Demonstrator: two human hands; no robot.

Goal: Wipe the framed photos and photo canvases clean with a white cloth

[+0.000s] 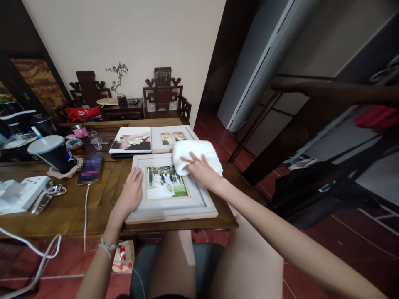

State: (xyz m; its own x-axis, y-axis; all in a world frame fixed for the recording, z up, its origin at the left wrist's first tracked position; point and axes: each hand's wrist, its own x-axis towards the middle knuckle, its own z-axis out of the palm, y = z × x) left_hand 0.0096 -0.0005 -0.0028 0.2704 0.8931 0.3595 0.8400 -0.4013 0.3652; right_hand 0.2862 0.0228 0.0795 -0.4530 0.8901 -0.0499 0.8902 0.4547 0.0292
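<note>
A light wooden picture frame (171,211) lies flat near the table's front edge, with a photo of a couple in wedding clothes inside it. Along its left border rests my left hand (131,193), fingers bent over the edge and gripping it. A fluffy white cloth (204,151) covers the frame's upper right corner. My right hand (201,171) presses on this cloth and holds it, its fingers somewhat spread over the top. Behind are a second picture frame (156,135), partly covered by the cloth, and a photo album (132,141) with a picture on its cover.
On the wooden table (109,211) to the left are a phone (90,168) on a white cable, a lidded dark cup (51,151) with a straw, a white power strip (26,193) and small clear cups (97,143). Carved chairs (163,93) stand behind. A wooden railing (327,88) runs at the right.
</note>
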